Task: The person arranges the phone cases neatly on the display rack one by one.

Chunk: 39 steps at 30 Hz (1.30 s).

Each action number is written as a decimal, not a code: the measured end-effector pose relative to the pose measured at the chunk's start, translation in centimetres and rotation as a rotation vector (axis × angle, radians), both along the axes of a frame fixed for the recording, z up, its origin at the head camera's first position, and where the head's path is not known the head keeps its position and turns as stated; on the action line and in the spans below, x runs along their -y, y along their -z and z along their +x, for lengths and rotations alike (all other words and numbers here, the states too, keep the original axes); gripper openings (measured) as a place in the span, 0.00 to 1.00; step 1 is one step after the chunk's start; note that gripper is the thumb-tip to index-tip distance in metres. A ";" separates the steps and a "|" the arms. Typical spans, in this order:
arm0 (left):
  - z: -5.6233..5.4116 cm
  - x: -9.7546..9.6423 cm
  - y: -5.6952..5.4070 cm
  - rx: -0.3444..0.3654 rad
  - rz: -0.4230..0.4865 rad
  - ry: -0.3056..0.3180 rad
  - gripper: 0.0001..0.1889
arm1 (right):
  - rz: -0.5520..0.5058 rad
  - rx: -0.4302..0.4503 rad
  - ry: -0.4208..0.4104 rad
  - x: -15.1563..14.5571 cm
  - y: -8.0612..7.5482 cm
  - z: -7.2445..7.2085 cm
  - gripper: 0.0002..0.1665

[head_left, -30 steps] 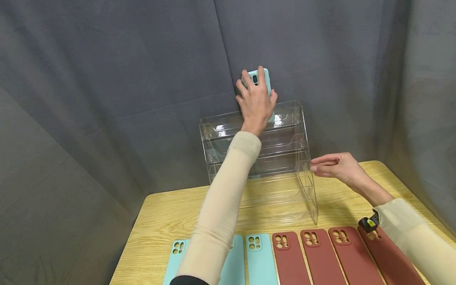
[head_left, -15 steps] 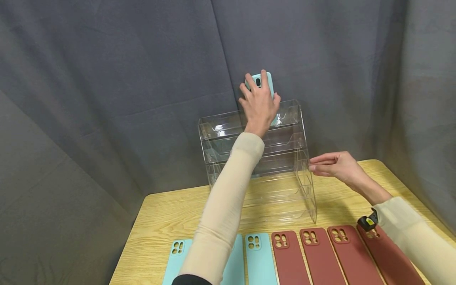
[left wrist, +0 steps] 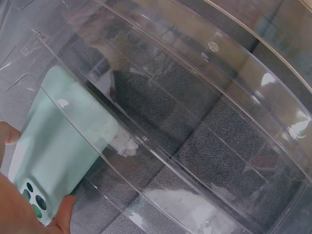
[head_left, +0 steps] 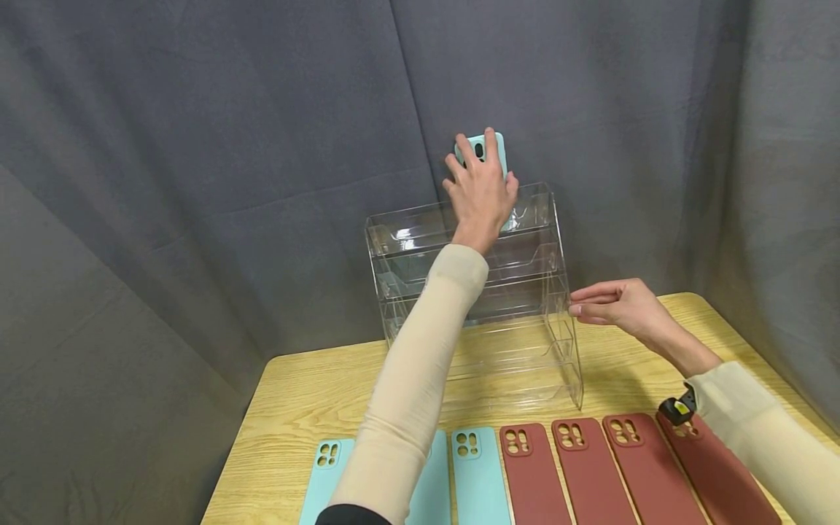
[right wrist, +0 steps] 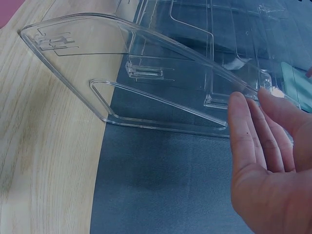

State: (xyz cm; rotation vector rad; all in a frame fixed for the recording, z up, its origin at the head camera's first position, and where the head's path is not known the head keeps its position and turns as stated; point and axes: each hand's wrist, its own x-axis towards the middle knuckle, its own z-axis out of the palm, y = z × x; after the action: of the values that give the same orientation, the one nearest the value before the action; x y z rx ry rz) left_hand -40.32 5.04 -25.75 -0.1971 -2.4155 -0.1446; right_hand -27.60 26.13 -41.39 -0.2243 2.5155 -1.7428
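My left hand [head_left: 482, 193] grips a mint-green phone case [head_left: 502, 148] at its camera end, over the top tier of a clear acrylic tiered rack [head_left: 408, 222]. In the left wrist view the phone case [left wrist: 58, 129] stands tilted behind the clear panels, its far end down in the tier. The thumb and a fingertip hold its two long edges. My right hand [head_left: 633, 310] is at the rack's right side, fingers nearly straight. In the right wrist view its fingertips [right wrist: 238, 100] touch the clear side panel [right wrist: 66, 87] near the front edge.
On the wooden table [head_left: 295, 386], a front row holds mint-green phone cases [head_left: 482, 481] at left and several dark-red phone cases [head_left: 534, 477] at right. My left sleeve hides part of the green ones. A grey curtain [head_left: 262, 146] hangs close behind the rack.
The left hand and its phone case have shifted slightly right and a little lower into the top tier. The right hand stays at the rack's side.
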 end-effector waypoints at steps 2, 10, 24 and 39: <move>0.0 0.1 0.0 0.009 -0.011 -0.006 0.42 | -0.009 0.000 -0.004 0.0 0.1 0.0 0.33; 1.0 1.2 -0.2 -0.057 -0.048 0.015 0.39 | -0.026 -0.010 -0.002 0.0 0.1 -0.2 0.33; 4.6 5.9 -2.8 -0.213 -0.016 0.183 0.28 | -0.052 0.003 0.006 -0.2 -0.1 -0.4 0.37; 8.0 14.2 1.7 0.167 0.105 0.409 0.20 | -0.055 -0.002 0.016 -0.5 -0.1 0.0 0.38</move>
State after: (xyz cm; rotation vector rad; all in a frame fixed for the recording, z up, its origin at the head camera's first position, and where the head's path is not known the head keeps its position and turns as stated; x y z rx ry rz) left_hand -32.34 -9.20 -27.46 -0.6531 -2.4943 -0.4886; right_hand -27.56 26.59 -41.31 -0.2099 2.4802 -1.8201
